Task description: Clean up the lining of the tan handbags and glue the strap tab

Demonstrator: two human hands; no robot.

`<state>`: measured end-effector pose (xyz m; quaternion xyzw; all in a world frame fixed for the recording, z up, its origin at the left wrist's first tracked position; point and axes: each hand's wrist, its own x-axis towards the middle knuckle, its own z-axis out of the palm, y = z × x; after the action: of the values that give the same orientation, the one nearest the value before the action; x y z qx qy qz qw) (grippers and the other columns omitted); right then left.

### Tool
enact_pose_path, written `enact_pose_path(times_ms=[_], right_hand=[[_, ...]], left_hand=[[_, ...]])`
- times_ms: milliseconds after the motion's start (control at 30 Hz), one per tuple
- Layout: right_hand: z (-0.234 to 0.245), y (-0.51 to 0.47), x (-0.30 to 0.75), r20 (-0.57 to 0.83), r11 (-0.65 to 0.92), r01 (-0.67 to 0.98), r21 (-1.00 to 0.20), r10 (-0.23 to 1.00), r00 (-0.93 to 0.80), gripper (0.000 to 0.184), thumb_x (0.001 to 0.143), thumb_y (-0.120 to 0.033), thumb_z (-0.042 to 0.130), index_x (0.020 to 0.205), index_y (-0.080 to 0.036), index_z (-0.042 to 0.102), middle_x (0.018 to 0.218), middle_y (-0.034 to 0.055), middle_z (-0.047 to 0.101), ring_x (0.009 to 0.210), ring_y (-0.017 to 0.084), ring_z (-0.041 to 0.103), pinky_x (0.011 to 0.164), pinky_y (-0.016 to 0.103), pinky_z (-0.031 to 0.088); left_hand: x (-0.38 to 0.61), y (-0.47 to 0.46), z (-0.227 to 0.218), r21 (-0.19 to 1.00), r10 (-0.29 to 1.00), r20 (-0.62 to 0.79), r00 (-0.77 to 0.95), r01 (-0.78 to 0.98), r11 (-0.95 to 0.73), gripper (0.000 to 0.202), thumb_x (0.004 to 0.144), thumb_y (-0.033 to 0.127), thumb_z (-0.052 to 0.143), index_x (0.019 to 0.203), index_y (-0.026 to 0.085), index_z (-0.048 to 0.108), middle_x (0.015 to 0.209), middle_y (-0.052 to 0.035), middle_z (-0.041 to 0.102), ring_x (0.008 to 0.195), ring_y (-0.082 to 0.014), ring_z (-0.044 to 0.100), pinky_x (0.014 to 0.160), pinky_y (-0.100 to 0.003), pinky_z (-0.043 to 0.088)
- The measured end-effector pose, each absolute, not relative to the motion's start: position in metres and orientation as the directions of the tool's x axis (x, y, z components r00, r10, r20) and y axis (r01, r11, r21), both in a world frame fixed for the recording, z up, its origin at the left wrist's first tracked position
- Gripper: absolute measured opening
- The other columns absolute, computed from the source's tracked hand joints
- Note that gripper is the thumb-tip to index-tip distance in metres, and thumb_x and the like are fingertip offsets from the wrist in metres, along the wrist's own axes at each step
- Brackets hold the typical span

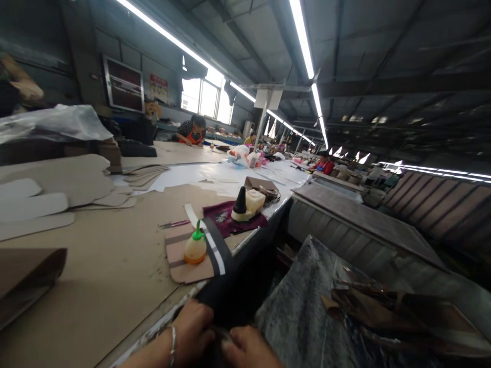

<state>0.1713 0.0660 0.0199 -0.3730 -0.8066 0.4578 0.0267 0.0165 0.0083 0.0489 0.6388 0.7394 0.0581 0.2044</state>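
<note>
At the bottom of the head view, my left hand (194,324), with a silver bracelet at the wrist, is closed beside the table edge. My right hand (249,347) is closed just to its right, thumb facing it. Something dark lies between them, too shadowed to name. Nearest on the table is a squeeze bottle (195,249) with a green nozzle and amber contents. It stands on a brown panel (174,263) with a dark border and white strip. Behind lies a maroon cloth (218,217) under a cream container with a black cone (240,202).
Pale cut sheets (57,179) are piled at the left, near a folded brown piece (30,276). To the right, a grey-covered surface (295,291) holds brown pieces in plastic (383,312). A person (192,130) leans over the table farther back.
</note>
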Motion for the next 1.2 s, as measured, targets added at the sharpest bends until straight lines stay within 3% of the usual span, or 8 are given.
enact_pose_path(times_ms=[200, 367, 567, 1000, 1200], right_hand=[[0.021, 0.063, 0.168, -0.242, 0.326, 0.485, -0.812, 0.568, -0.786, 0.022, 0.078, -0.030, 0.044, 0.065, -0.015, 0.053, 0.059, -0.0021, 0.050, 0.058, 0.011, 0.045, 0.051, 0.020, 0.030], [0.023, 0.061, 0.170, -0.244, 0.368, 0.494, -0.787, 0.550, -0.798, 0.024, 0.080, -0.033, 0.042, 0.065, -0.016, 0.052, 0.059, -0.0018, 0.050, 0.059, 0.012, 0.047, 0.051, 0.021, 0.031], [0.026, 0.059, 0.173, -0.230, 0.404, 0.499, -0.767, 0.553, -0.801, 0.024, 0.082, -0.033, 0.039, 0.069, -0.017, 0.052, 0.063, -0.0009, 0.053, 0.062, 0.013, 0.050, 0.056, 0.022, 0.034], [0.027, 0.061, 0.171, -0.288, 0.445, 0.555, -0.703, 0.534, -0.795, 0.024, 0.076, -0.039, 0.050, 0.068, -0.017, 0.053, 0.065, 0.0000, 0.056, 0.063, 0.015, 0.052, 0.054, 0.022, 0.033], [0.030, 0.062, 0.171, -0.298, 0.473, 0.564, -0.677, 0.525, -0.797, 0.027, 0.075, -0.044, 0.051, 0.071, -0.017, 0.054, 0.065, 0.0001, 0.056, 0.063, 0.015, 0.052, 0.055, 0.022, 0.034]], left_hand=[[0.012, 0.007, 0.054, 0.382, 0.977, -0.209, 0.038, 0.923, 0.046, 0.013, 0.069, 0.025, 0.054, 0.062, 0.016, 0.059, 0.068, -0.0045, 0.063, 0.071, -0.0201, 0.058, 0.068, -0.028, 0.040], [0.003, 0.005, 0.055, 0.356, 0.977, -0.177, 0.117, 0.933, -0.048, 0.011, 0.068, 0.025, 0.062, 0.069, 0.014, 0.062, 0.075, -0.0061, 0.065, 0.077, -0.0213, 0.058, 0.072, -0.028, 0.041], [0.002, 0.002, 0.050, 0.311, 0.984, -0.086, 0.157, 0.942, -0.123, 0.011, 0.072, 0.024, 0.056, 0.070, 0.014, 0.061, 0.077, -0.0072, 0.064, 0.079, -0.0211, 0.058, 0.078, -0.031, 0.041], [0.003, 0.006, 0.046, 0.297, 0.994, -0.088, 0.072, 0.954, -0.043, 0.013, 0.075, 0.025, 0.049, 0.069, 0.018, 0.058, 0.073, -0.0054, 0.065, 0.074, -0.0203, 0.060, 0.070, -0.030, 0.044], [0.002, 0.005, 0.044, 0.319, 0.995, -0.077, 0.066, 0.947, -0.038, 0.014, 0.076, 0.025, 0.048, 0.069, 0.018, 0.058, 0.072, -0.0048, 0.065, 0.074, -0.0190, 0.059, 0.077, -0.031, 0.042]])
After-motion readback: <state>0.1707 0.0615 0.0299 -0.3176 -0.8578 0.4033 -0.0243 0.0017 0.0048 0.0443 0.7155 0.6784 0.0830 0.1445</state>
